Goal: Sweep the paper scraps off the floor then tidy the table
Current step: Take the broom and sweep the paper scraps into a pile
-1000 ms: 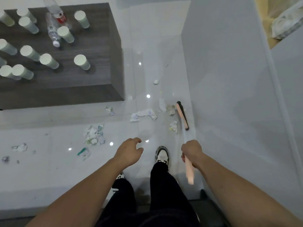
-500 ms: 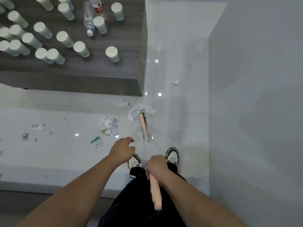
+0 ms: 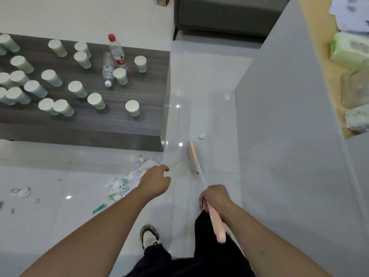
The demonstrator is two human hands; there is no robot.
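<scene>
Right hand (image 3: 216, 197) fingers wrapped round the pink broom (image 3: 201, 176); left hand (image 3: 156, 181) loosely curled, holding nothing. Best reach past the stray scrap (image 3: 202, 136), then draw short, low strokes toward the paper scraps (image 3: 127, 180). Glossy tiled floor (image 3: 209, 96); cups (image 3: 132, 107) crowding the dark worktop (image 3: 119, 124).

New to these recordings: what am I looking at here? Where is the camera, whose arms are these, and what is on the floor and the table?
There is no machine. The single camera sits on a person's head, looking down at their arms. The right hand grips a pink broom whose head rests on the tiled floor. The left hand holds nothing, fingers loosely curled. Paper scraps lie piled by the low dark table, with one scrap beyond the broom. The table carries many paper cups and two plastic bottles, one upright and one lying down.
</scene>
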